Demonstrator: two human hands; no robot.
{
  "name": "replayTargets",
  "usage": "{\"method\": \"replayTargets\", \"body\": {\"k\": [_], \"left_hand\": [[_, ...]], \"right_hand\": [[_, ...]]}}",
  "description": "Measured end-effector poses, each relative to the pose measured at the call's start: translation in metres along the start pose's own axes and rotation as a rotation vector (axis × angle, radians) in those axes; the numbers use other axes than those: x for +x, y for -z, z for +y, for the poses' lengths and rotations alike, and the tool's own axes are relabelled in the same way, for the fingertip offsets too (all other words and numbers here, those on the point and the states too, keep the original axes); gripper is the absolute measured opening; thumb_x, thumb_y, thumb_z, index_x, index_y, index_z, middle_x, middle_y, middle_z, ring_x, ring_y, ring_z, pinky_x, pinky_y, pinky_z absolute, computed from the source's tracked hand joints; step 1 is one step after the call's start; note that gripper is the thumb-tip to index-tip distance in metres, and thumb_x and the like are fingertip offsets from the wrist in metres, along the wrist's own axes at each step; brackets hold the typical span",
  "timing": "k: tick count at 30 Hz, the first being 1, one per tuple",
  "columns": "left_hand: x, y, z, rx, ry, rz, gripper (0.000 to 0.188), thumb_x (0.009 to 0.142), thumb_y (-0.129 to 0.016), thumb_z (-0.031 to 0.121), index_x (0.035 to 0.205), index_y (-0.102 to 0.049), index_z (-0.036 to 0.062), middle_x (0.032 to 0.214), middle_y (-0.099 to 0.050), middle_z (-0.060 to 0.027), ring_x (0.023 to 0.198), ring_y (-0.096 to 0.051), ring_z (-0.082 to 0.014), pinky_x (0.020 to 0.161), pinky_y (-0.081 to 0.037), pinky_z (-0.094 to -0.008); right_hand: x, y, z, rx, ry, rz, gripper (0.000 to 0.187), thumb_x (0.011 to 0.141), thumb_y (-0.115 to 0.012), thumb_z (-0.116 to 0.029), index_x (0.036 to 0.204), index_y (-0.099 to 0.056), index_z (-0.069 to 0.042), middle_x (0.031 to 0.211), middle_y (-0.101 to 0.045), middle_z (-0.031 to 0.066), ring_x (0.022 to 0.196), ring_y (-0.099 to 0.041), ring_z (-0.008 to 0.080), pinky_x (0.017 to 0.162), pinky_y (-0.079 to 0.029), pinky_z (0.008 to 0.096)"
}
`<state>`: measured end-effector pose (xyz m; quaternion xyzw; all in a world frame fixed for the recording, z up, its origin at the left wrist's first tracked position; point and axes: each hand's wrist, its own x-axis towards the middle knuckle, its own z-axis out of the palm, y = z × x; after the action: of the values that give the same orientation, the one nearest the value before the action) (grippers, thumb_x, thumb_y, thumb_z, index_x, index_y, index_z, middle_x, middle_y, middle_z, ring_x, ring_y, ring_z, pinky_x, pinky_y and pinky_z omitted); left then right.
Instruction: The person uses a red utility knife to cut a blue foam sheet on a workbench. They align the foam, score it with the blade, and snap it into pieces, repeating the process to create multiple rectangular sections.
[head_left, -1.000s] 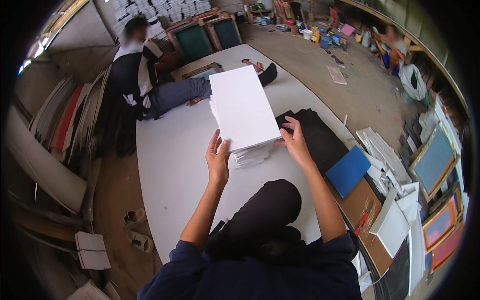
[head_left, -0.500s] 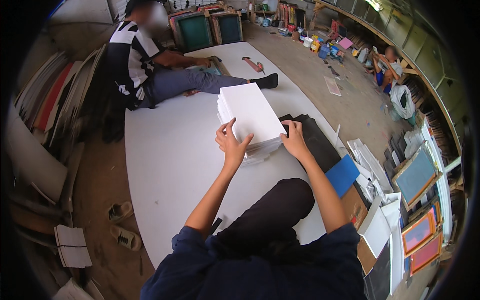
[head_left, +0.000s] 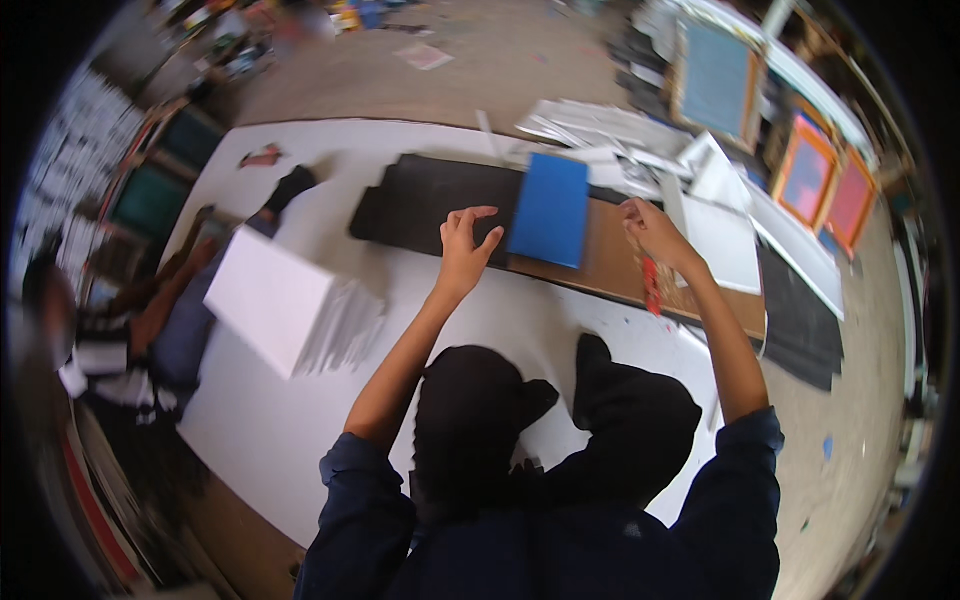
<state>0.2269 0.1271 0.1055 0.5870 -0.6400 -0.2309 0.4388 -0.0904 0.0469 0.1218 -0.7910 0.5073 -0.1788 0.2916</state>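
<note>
My left hand (head_left: 466, 248) hovers over the black sheets (head_left: 425, 205), left of a blue rectangular sheet (head_left: 552, 210). Its thumb and fingers are apart, with nothing in them. Across the blue sheet, my right hand (head_left: 657, 235) is over a brown board (head_left: 605, 255), its fingers loosely bent and slightly blurred; I see nothing held in it. A red hand tool (head_left: 652, 287) lies on the board just below that hand. To the left stands a thick stack of white sheets (head_left: 272, 300), apart from both hands.
A large white sheet (head_left: 250, 400) covers the work surface under my legs. White offcuts (head_left: 590, 130) and framed screens (head_left: 715, 80) lie beyond the board. At the left sits another person (head_left: 110, 330), a leg stretched behind the stack. A reddish tool (head_left: 262, 156) rests farther back.
My view has swung right, so the white stack now appears at the left. Both hands have left the stack and moved over the black sheets and brown board.
</note>
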Motion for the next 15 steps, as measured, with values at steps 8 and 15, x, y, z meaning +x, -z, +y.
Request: {"method": "replayTargets", "body": {"k": [8,15], "left_hand": [[0.017,-0.175,-0.055,-0.052,0.14,-0.351,0.027,0.08,-0.06,0.015,0.105,-0.058,0.0079,0.104,-0.052,-0.0085,0.101,-0.043,-0.0257,0.088,-0.036,-0.0354],[0.039,-0.254,-0.06,-0.173,0.115,-0.23,0.017,0.083,-0.055,0.006,0.1,-0.059,0.006,0.097,-0.053,-0.0078,0.091,-0.051,-0.0206,0.079,-0.04,-0.0309]], "right_hand": [[-0.073,-0.114,0.155,-0.359,-0.509,0.357,0.05,0.077,-0.061,-0.016,0.12,-0.04,-0.003,0.116,-0.043,0.0192,0.106,-0.044,0.0377,0.089,-0.037,0.0459],[-0.079,-0.125,0.157,-0.285,-0.497,0.461,0.051,0.076,-0.059,-0.008,0.122,-0.038,-0.007,0.113,-0.043,0.0159,0.108,-0.04,0.033,0.09,-0.034,0.0463]]}}
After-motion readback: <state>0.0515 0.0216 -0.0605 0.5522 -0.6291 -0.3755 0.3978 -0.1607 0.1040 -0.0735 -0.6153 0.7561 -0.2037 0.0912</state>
